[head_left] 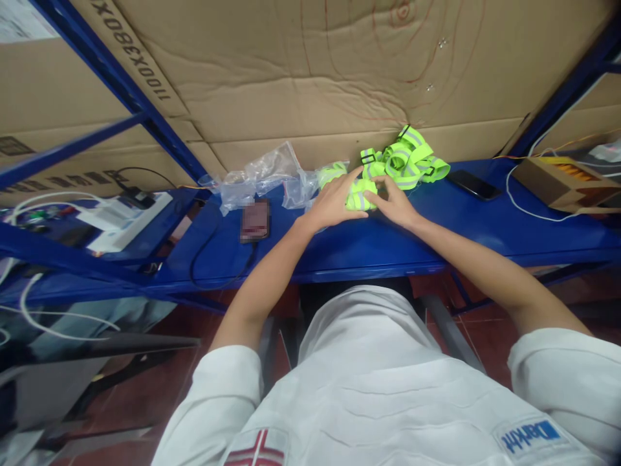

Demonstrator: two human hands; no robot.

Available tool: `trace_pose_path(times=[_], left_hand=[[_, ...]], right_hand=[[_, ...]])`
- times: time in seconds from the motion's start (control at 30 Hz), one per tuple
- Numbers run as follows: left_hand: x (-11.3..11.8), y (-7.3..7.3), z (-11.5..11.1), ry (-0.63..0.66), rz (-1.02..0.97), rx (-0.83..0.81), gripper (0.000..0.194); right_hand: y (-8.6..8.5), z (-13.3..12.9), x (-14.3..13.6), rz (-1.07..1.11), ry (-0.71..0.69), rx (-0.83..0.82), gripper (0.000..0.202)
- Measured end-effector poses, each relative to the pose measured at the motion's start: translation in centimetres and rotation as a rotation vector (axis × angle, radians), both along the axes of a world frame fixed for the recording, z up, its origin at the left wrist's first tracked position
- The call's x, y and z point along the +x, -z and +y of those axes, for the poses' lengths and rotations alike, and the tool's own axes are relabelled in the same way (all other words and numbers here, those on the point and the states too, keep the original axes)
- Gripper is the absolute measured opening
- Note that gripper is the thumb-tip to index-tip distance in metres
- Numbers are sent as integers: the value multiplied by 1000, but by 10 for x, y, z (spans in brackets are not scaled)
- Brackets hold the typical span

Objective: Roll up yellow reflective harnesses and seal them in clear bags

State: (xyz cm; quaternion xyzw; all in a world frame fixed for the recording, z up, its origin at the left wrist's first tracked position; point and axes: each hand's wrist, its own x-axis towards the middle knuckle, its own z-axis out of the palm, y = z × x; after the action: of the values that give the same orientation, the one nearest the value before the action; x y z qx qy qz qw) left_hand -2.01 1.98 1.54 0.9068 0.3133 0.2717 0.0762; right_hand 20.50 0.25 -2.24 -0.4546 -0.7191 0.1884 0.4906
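Note:
A folded bundle of neon-yellow reflective strap (359, 196) with grey stripes lies between my two hands on the blue table. My left hand (330, 202) grips its left side, with long fingers behind it and the thumb in front. On the right side, my right hand (395, 202) holds it between thumb and curled fingers. Just behind is a looser heap of the same reflective straps (407, 158) with black buckles. Past my left fingers lies another neon-yellow piece (332, 171), apparently in a clear bag. Several clear plastic bags (272, 171) are piled to the left.
A dark red card-sized object (255, 220) with a cable lies on the blue table (330, 255). To the right are a black phone (473, 184), a white cable and an open cardboard box (565, 184). Far left stands a white power strip (130, 220). Cardboard (272, 97) forms the back wall.

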Motion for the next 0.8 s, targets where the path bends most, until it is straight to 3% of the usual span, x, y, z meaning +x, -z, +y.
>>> trace_pose_path(times=[0.07, 0.27, 0.43, 0.53, 0.67, 0.73, 0.8], left_hand=[[1, -2, -6, -46, 86, 84, 113], [5, -6, -17, -92, 271, 205, 103], [4, -4, -14, -54, 270, 240, 109], [4, -2, -10, -36, 202, 239, 117], [10, 1, -10, 1, 237, 254, 120], [15, 2, -14, -41, 301, 269, 111], [21, 3, -17, -108, 348, 278, 106]], right_hand=[[2, 1, -2, 78, 14, -72, 78], [0, -5, -11, 87, 50, -14, 73], [-10, -9, -15, -22, -28, 35, 70], [-13, -3, -11, 51, -44, 46, 70], [-6, 9, -5, 290, -9, -168, 67], [1, 14, -7, 351, -12, -301, 61], [7, 15, -13, 357, -5, -328, 55]])
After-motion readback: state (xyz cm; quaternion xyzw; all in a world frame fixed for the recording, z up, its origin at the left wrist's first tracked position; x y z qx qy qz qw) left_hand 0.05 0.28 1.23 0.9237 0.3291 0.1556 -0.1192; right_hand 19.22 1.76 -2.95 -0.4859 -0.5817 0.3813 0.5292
